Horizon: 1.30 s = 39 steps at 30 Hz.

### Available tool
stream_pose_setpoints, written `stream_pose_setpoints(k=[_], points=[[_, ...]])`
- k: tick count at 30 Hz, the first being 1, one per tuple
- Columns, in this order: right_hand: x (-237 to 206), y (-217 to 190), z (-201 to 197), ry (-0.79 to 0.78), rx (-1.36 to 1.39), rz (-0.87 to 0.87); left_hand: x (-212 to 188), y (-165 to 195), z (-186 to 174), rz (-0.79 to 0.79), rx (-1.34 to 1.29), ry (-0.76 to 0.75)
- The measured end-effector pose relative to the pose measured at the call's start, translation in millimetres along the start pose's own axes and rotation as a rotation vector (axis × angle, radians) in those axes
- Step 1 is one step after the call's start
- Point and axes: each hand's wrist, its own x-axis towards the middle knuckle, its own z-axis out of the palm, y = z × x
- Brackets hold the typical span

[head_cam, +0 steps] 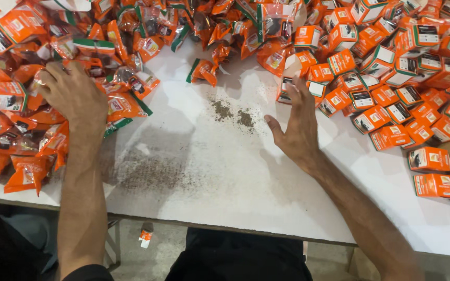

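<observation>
At the left of the frame, the left hand (74,96) is laid palm down on a heap of small orange plastic sachets (32,119) with green and white edges; the fingers are curled loosely over the top of the heap, and whether a sachet is actually pinched beneath them cannot be told. At centre right, the right hand (297,125) is spread flat and open, nothing held, its fingertips touching the nearest of the small orange cardboard boxes (391,93) piled across the upper right. Between the 2 hands, the white tabletop (225,187) is bare except for a patch of dark spilled granules (233,114) near the middle and a fainter dusting towards the lower left. 1 sachet (145,235) lies on the floor below the table's near edge.

As a judgement: sachets at the lower left overhang the edge and could be knocked off by a sweep of the left forearm; a leaking sachet could add to the spilled granules if pressed.
</observation>
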Motion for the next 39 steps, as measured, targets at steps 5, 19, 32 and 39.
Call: stream_pose_setpoints(k=[5, 19, 32, 39], points=[[-5, -7, 2, -0.074, -0.001, -0.048, 11, 4, -14, 0.084, 0.098, -0.039], [-21, -3, 18, -0.274, 0.134, -0.183, -81, 237, 14, 0.592, -1.059, -0.573], [-17, 6, 20, -0.247, 0.35, 0.256, -30, 196, 2, 0.868, -0.569, -0.229], [-12, 9, 19, -0.331, 0.531, 0.452, -79, 218, -47, 0.736, -1.463, 0.118]])
